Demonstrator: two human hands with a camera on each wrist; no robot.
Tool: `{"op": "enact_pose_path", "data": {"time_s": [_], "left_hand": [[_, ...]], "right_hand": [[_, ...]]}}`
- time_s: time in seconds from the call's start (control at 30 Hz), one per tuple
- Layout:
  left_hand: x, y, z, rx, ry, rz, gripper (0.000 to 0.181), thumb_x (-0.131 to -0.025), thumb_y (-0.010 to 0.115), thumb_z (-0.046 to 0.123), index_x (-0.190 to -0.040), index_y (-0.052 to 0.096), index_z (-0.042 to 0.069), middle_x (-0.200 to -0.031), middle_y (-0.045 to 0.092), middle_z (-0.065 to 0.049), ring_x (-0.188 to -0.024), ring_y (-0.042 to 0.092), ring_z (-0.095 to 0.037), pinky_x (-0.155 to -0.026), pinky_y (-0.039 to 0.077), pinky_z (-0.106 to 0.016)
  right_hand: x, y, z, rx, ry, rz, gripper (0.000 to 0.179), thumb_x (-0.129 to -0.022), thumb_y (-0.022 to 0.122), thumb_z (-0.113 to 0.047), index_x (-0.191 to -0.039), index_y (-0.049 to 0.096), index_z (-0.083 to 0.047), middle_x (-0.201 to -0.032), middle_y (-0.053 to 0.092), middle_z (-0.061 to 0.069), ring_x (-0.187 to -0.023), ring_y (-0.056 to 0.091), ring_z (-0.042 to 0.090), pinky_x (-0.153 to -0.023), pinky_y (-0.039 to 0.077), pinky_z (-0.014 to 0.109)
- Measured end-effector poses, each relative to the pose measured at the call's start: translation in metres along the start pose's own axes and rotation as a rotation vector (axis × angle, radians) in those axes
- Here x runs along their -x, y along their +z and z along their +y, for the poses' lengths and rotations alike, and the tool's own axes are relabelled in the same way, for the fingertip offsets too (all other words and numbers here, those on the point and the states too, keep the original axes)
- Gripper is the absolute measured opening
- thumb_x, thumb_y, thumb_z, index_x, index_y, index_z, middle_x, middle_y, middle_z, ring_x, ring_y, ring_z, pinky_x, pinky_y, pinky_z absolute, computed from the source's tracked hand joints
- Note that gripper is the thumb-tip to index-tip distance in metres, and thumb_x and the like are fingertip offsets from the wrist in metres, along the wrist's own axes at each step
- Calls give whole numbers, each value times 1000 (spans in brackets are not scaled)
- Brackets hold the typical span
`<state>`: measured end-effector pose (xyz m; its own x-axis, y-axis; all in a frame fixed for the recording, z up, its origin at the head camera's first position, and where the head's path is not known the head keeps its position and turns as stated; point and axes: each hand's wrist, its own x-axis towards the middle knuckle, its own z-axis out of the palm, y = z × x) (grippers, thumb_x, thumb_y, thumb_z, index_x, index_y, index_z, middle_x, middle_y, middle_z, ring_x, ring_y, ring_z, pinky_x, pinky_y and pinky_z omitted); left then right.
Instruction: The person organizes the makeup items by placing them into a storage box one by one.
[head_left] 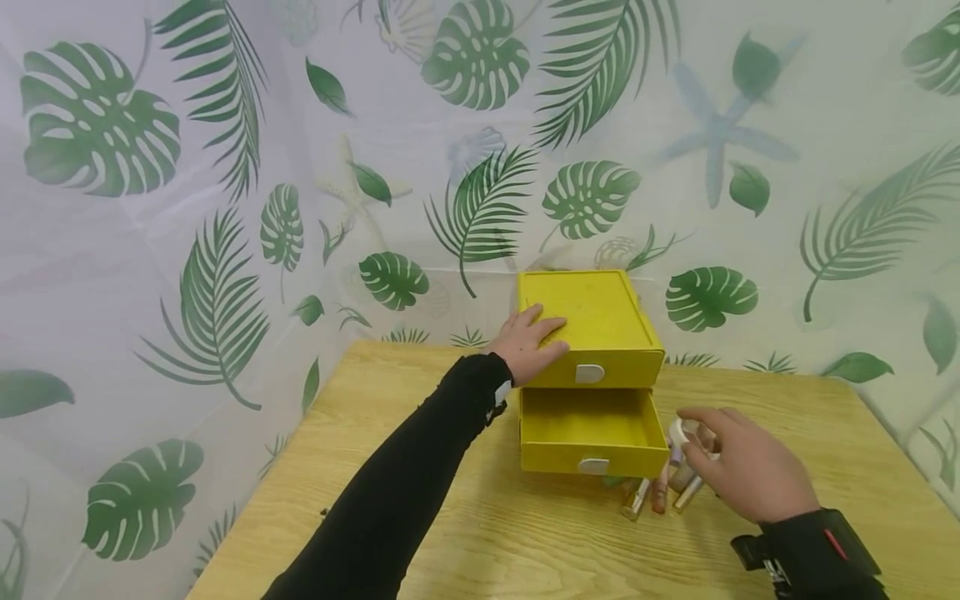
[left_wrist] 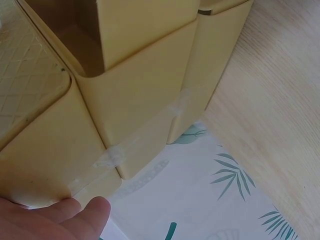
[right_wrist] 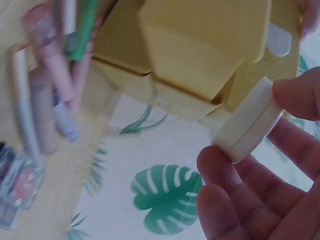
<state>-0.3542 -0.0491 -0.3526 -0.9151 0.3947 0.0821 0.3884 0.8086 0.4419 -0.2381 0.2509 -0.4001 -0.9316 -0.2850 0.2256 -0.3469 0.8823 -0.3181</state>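
A yellow two-drawer box (head_left: pixel 581 308) stands on the table, its lower drawer (head_left: pixel 551 458) pulled out and its upper one pushed in. The inside of the lower drawer looks bare where it shows. My left hand (head_left: pixel 527 343) rests with spread fingers on the left of the box's top; in the left wrist view its fingertips (left_wrist: pixel 95 212) lie along the box's edge. To the right of the drawer, my right hand (head_left: pixel 753 471) pinches a small round white case (right_wrist: pixel 250 122) with a seam around its side, between thumb and fingers.
Several cosmetic tubes (right_wrist: pixel 50 65) lie on the wooden table (head_left: pixel 480 533) beside the lower drawer's right front corner. A small clear-lidded palette (right_wrist: pixel 25 182) lies near them. A leaf-printed sheet (head_left: pixel 465 200) hangs behind the table and on its left.
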Motion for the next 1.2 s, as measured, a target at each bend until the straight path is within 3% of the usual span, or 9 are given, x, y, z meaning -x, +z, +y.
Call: {"op": "enact_pose_path", "data": {"time_s": [0.33,0.57,0.77,0.93,1.07,1.2], "left_hand": [[1,0,-1,24,3,9,51,-98,43,46,-145,39,26,-156,17,-7,-138,11,-29,-111,23,-50],[2,0,-1,20,4,19,52,-98,43,47,-145,39,26,-156,17,-7,-138,12,-28,-111,23,-49],[1,0,-1,9,6,21,51,-98,43,46,-145,39,27,-156,17,-6,-138,12,-27,-111,23,-49],[-1,2,0,2,0,26,51,-98,43,46,-145,39,28,-156,18,-5,-138,12,-26,-111,24,-48],[-1,2,0,4,-1,25,51,-98,42,47,-145,39,28,-156,17,-5,-138,12,-26,-111,24,-49],[0,2,-1,6,-3,25,51,-98,42,47,-145,39,28,-156,17,-5,-138,12,-27,-111,23,-49]], "right_hand": [[-16,3,-30,22,-125,61,39,-91,61,-27,-128,58,-14,-117,61,15,-99,56,33,-73,51,51],[-26,14,-41,19,-198,38,35,-91,63,-23,-125,60,-16,-109,63,8,-86,59,21,-63,51,38],[-31,17,-44,-6,-226,8,34,-91,63,-19,-124,60,-15,-106,62,7,-87,59,20,-64,53,40],[-40,17,-43,28,-244,-89,30,-92,59,-17,-121,62,-11,-103,64,6,-87,60,20,-70,54,43],[-51,15,-44,4,-238,-212,29,-93,57,-17,-120,61,-7,-106,66,8,-90,61,21,-75,54,46],[-62,16,-46,-21,-233,-269,26,-93,56,-16,-117,64,-7,-104,67,6,-88,62,20,-75,54,47]]}}
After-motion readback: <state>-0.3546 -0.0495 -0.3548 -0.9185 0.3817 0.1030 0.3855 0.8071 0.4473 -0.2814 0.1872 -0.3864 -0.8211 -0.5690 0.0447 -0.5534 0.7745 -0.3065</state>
